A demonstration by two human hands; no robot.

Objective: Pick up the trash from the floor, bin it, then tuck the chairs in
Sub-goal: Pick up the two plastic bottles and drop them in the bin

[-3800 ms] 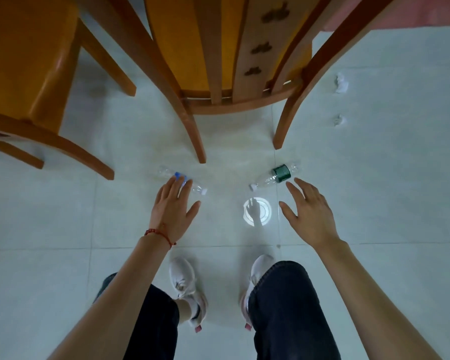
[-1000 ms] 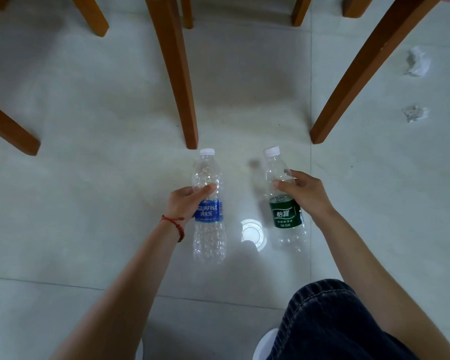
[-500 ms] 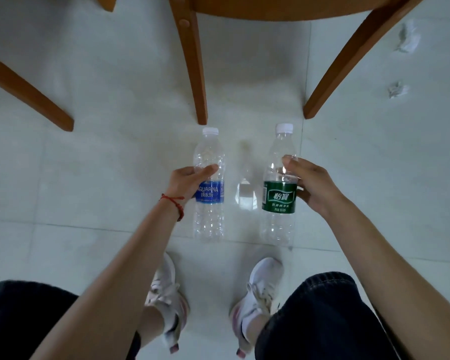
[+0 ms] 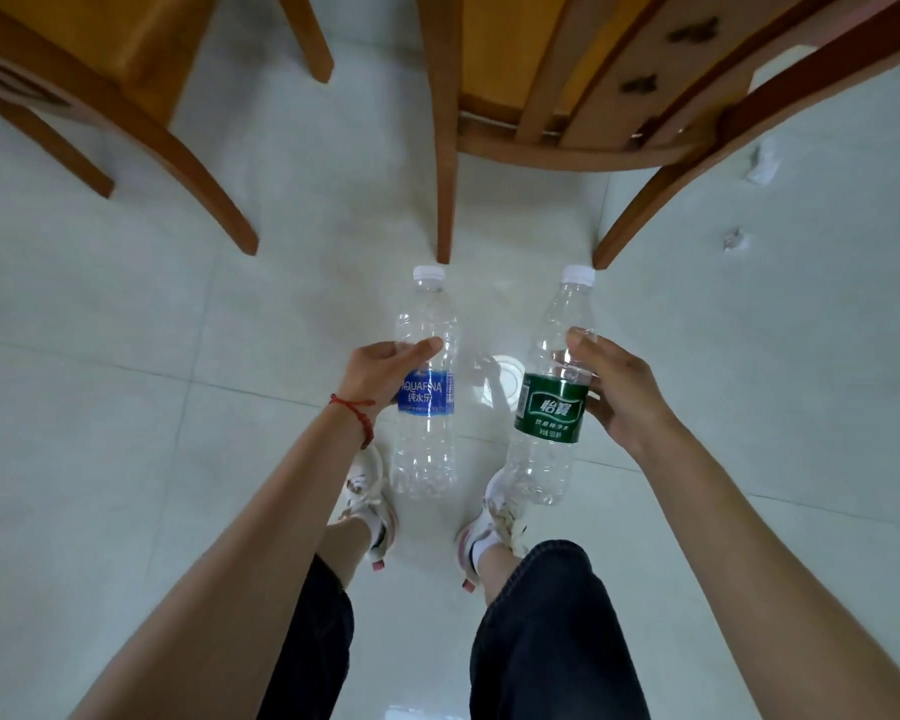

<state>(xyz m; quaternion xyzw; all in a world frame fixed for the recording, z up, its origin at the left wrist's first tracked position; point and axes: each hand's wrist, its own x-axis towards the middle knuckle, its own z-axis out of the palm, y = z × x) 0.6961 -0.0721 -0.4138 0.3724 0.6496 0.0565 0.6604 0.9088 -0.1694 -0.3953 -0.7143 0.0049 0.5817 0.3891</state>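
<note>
White sneakers (image 4: 367, 491), dark jeans (image 4: 546, 631), and a red string bracelet (image 4: 357, 415).

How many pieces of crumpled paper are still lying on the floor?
2. One paper scrap lies right of the chair; a smaller scrap lies nearer the person. The chairs may hide more.

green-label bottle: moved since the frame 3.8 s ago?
Yes. The green-label bottle lay on the floor tiles by the chair leg; now the right hand holds it up, cap pointing away.
</note>
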